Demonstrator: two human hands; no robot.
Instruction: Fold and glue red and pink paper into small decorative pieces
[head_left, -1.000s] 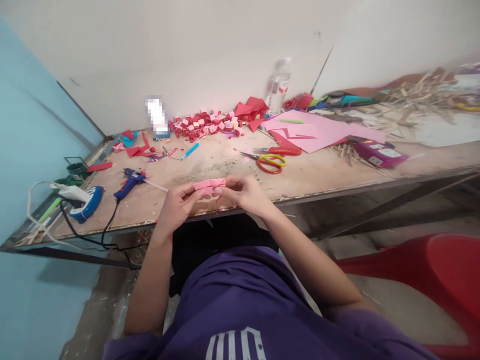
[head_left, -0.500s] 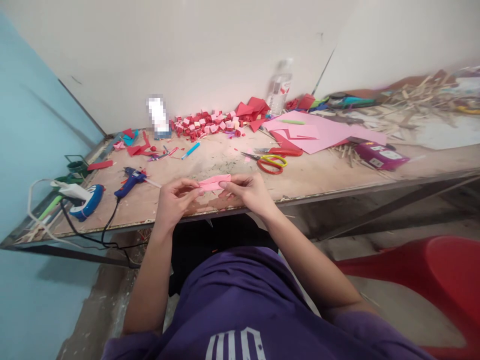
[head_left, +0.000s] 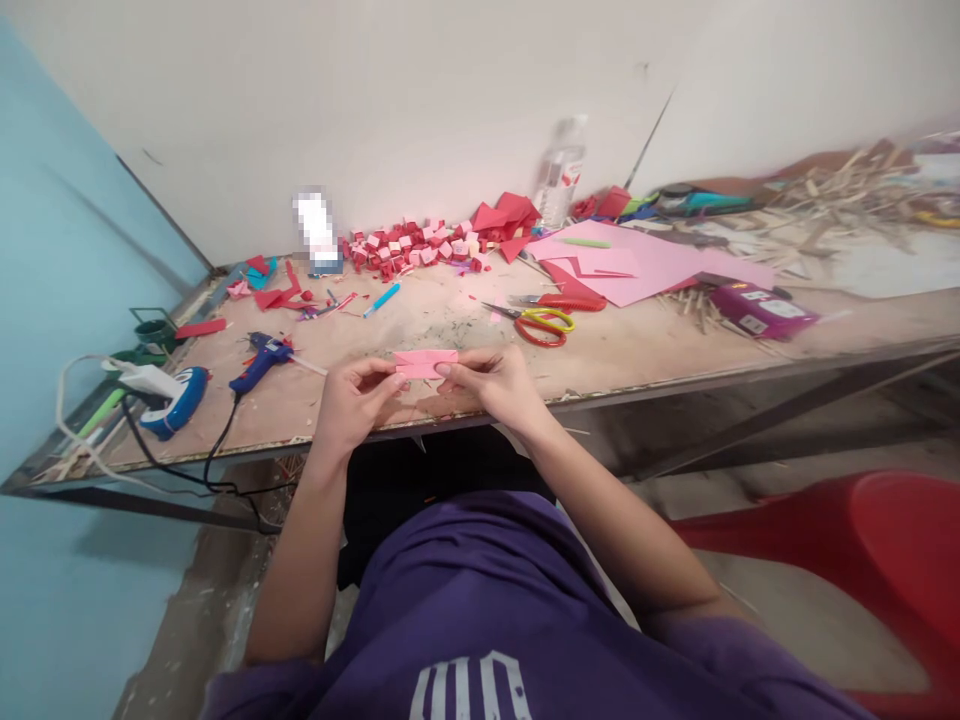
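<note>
A small folded strip of pink paper (head_left: 424, 362) is held between both my hands just above the near edge of the wooden table (head_left: 630, 355). My left hand (head_left: 355, 400) pinches its left end with thumb and fingers. My right hand (head_left: 491, 384) pinches its right end, fingers closed on it. The paper lies roughly flat and level.
Scissors with yellow and red handles (head_left: 538, 323) lie right of my hands. A blue glue gun (head_left: 260, 361) with its cord lies to the left. Small red and pink paper cubes (head_left: 416, 247) are heaped at the back, pink sheets (head_left: 645, 264) and wooden sticks (head_left: 817, 205) to the right. A red chair (head_left: 855, 560) stands at right.
Both hands have shifted slightly forward over the table with the pink strip, which now lies flatter and more tightly folded between the fingertips.
</note>
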